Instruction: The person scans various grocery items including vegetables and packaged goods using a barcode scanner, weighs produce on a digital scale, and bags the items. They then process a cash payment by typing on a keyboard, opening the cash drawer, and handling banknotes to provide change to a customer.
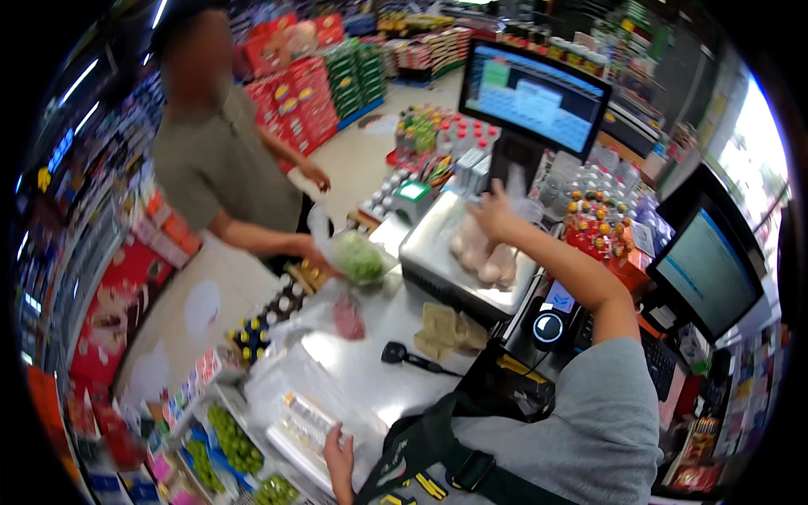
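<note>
My right hand (498, 212) is raised over the white-topped weighing scale (421, 252), its fingers closed on the gathered top of a clear plastic bag. Pale, rounded items (486, 259) fill that bag, which rests on the scale; I cannot make out their kind. Low in the picture, my left hand (339, 459) has its fingers loosely extended beside a long, clear-wrapped pack (310, 418) on the counter, gripping nothing visible. A clear bag of green leafy vegetables (362, 257) is at the counter's far edge, by a person's hand (313, 251). A bag with something reddish (348, 316) lies nearer.
A black handheld scanner (404, 357) and a crumpled brown piece (448, 328) lie on the metal counter (370, 370). Screens (536, 97) stand behind the scale and at right. Boxes of green fruit (234, 439) sit at lower left. A person (223, 168) stands across the counter.
</note>
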Action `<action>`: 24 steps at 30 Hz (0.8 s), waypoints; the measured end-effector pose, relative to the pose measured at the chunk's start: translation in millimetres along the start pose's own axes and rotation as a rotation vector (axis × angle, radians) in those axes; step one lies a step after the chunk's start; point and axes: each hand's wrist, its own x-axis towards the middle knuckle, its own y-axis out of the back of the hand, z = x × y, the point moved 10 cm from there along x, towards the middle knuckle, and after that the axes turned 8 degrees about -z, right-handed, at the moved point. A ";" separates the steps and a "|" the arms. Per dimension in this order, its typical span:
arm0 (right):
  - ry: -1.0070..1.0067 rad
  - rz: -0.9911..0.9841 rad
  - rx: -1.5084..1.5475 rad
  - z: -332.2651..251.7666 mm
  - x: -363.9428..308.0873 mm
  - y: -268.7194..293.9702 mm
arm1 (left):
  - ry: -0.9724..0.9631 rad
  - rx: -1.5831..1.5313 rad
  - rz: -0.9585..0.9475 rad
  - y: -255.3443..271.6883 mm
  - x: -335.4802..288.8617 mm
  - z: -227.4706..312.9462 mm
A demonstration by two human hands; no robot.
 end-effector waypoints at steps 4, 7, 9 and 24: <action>-0.029 -0.003 0.439 16.2 14.1 -62.6 | -0.056 -0.032 0.050 5.6 -8.2 2.4; 0.112 0.301 0.574 9.4 11.6 -53.9 | -0.007 -0.030 0.046 5.8 -17.5 -1.2; 0.195 0.410 0.780 21.8 8.2 -55.6 | -0.014 -0.062 0.044 3.7 -17.5 4.4; 0.772 -0.034 1.706 -211.6 -58.6 41.3 | -0.224 -0.263 -0.085 0.4 28.9 136.7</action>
